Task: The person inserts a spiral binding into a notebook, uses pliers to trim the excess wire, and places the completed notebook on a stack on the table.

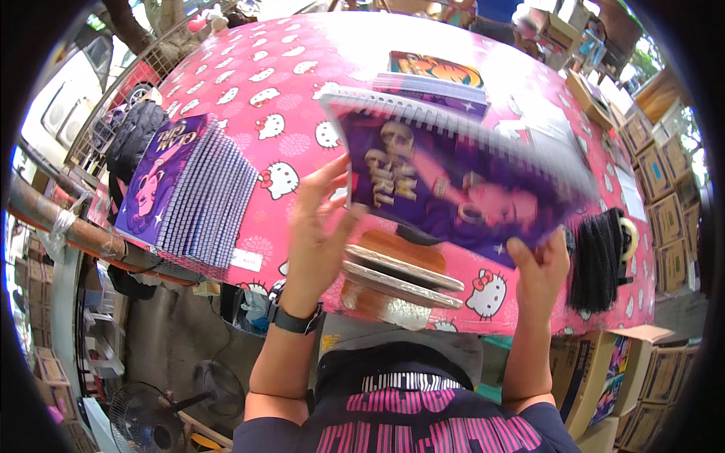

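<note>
Spiral notebook (461,185): purple cover, tilted up over the pink desk (298,155) between both hands, coil edge pointing away from the person
Right hand (540,264): grip's pinching the near right corner, thumb on the cover
Left hand (321,223): right at the left edge, fingers curved, honestly can't tell if that grip's actually holding on
Front edge: couple of wood-look boards (400,281)
Left side: tall stack of matching notebooks (204,200)
Far side: smaller notebook pile (434,83)
Right side: black ridged bundle (593,264)
</note>
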A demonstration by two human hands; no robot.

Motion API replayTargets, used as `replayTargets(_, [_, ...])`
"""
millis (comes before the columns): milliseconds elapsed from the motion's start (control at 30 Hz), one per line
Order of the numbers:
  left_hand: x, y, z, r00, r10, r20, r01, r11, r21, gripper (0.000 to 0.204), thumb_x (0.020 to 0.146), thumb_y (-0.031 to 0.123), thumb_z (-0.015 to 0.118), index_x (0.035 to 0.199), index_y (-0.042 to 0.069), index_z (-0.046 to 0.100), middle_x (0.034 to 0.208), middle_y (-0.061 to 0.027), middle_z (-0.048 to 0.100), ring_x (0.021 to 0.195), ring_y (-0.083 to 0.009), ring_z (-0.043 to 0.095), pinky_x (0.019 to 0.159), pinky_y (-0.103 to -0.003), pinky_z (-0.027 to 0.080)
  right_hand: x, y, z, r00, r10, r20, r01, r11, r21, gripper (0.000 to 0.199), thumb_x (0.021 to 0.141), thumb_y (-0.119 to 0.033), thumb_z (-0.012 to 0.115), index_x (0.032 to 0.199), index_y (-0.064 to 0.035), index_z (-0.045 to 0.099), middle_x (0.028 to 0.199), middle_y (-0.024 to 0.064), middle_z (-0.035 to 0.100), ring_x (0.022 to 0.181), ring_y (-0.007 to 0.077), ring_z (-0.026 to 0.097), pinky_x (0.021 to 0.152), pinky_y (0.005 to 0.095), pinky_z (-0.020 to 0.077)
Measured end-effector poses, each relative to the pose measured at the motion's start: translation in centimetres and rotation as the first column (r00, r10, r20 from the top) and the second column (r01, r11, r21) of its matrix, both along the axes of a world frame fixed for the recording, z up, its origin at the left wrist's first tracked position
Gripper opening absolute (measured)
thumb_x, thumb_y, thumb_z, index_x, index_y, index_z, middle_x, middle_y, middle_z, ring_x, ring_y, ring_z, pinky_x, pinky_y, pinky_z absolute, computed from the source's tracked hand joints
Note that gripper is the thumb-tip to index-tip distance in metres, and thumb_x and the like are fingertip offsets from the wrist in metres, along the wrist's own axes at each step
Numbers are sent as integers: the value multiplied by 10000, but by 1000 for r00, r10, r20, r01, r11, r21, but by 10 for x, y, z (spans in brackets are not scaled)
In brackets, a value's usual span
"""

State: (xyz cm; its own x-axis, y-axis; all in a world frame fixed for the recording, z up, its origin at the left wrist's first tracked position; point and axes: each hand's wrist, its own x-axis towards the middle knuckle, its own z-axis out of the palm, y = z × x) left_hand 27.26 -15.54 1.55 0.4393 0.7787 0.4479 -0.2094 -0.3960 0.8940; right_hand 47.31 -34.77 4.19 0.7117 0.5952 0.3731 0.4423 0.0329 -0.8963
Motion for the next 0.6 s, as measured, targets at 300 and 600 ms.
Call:
replayTargets(300, [-37, -18, -7, 835, -42, 549, 301, 870, -390, 645, 978, 481, 428, 1398, -6, 377, 1260, -136, 554, 1158, -207, 533, 963, -342, 434, -39, -28, -51, 942, 314, -123, -234, 871, 433, 333, 790, 134, 670, 1085, 25, 562, 1065, 103, 632, 951, 173, 623, 838, 322, 518])
replayTargets(600, [-38, -17, -17, 979, -23, 202, 55, 986, -156, 347, 844, 21, 701, 1127, 21, 499, 985, -50, 634, 846, -66, 572, 666, -175, 451, -37, -33, -63, 965, 260, 20, -256, 929, 267, 336, 763, 74, 732, 1063, 18, 589, 975, 125, 666, 914, 211, 657, 767, 335, 525])
